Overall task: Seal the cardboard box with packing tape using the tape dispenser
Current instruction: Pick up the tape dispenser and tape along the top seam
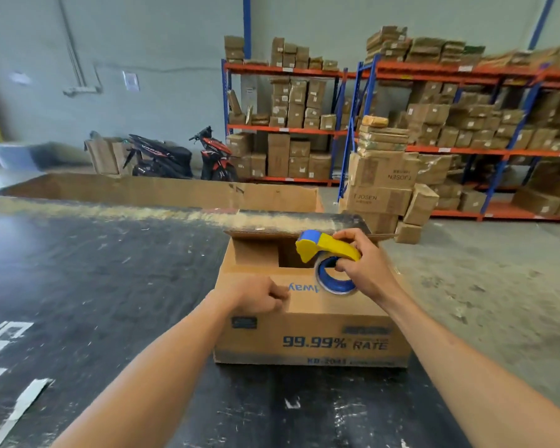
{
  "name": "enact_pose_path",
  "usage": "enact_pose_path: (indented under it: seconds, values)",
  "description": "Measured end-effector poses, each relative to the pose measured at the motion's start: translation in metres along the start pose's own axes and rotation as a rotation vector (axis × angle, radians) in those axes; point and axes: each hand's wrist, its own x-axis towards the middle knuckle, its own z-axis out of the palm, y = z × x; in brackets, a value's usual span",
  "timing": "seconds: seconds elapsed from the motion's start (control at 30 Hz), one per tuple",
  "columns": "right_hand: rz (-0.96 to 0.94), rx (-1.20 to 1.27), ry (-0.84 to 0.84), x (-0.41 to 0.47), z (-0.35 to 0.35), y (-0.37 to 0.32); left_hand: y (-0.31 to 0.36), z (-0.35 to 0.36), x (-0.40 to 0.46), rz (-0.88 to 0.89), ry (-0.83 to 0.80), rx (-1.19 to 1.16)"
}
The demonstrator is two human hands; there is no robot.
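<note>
Right hand (pixel 366 270), right of centre: fingers curled round the yellow-and-blue plastic tape dispenser (pixel 328 258), thumb over the yellow handle, fingertips hooked inside the blue roll core. Left hand (pixel 259 297), just left of it: knuckles down, fingers curled on the near top flap of the brown printed cardboard box (pixel 311 321); possibly pinching a tape end, too blurred to tell. Box in lower centre of frame, standing on a black scuffed worktable (pixel 110 286), far half of the top open. Dispenser held above the near flap, apparently just clear of it. Likely light and rigid, best gripped by the handle; box stiff but thin-walled, flaps springy, best held flat near the seam. Behind, upper right: orange-and-blue shelving (pixel 434 150) stacked with cartons.
</note>
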Motion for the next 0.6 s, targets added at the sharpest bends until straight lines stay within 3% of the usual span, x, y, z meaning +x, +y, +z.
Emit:
enact_pose_path:
  seconds: [0.17, 0.3, 0.6]
  values:
    - [-0.141, -0.082, -0.019, 0.034, 0.001, 0.014, 0.014, -0.038, 0.011, -0.194, 0.084, -0.941]
    - [-0.243, -0.19, 0.0, 0.051, 0.007, 0.028, 0.033, -0.06, 0.019, -0.104, 0.109, -1.553]
    - [-0.363, -0.238, -0.024, 0.082, 0.015, 0.041, 0.047, -0.081, 0.027, -0.235, 0.236, -1.612]
